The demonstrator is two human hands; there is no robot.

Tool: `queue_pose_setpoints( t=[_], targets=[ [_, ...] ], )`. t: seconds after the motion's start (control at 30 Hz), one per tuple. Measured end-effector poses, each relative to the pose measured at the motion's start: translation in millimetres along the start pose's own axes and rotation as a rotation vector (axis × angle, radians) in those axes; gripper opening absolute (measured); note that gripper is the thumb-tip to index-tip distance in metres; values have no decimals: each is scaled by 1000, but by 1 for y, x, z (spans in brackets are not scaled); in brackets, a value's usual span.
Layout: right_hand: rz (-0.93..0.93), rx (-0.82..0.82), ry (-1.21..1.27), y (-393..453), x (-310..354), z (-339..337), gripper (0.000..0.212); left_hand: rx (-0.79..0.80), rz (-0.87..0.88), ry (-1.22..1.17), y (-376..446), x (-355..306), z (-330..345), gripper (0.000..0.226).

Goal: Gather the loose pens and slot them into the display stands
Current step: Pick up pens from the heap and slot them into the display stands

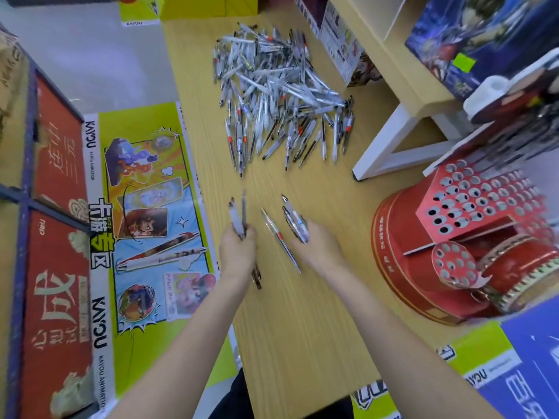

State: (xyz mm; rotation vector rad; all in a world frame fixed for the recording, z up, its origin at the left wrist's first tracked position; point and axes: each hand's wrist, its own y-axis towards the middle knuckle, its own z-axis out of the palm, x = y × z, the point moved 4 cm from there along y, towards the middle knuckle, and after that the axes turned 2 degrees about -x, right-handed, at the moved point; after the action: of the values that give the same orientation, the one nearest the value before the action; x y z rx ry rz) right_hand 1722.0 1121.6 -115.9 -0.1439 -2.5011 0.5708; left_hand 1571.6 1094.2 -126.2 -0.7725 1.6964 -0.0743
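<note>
A big heap of loose pens (281,89) lies on the far half of the wooden table (302,313). My left hand (237,252) grips two or three pens that point away from me, tips up. My right hand (314,246) holds a small bunch of pens (295,220) in its fingers. One single pen (279,238) lies flat on the table between my hands. To the right stands a red drum-shaped display stand (462,237) whose sloped top panel of holes (475,195) looks unfilled, with a small round holed disc (453,263) lower down.
A white-legged wooden shelf (390,146) with boxed goods stands at the back right. Yellow-green printed boxes (145,213) and a red panel (57,252) line the left side. A blue and green box (520,370) sits at the near right.
</note>
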Motion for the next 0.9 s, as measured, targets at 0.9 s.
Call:
queue_pose_setpoints(
  t=[0.9],
  targets=[
    [-104,117,614,-88,-131,-68,20,-41,78,795,-154,36,75,31]
  ],
)
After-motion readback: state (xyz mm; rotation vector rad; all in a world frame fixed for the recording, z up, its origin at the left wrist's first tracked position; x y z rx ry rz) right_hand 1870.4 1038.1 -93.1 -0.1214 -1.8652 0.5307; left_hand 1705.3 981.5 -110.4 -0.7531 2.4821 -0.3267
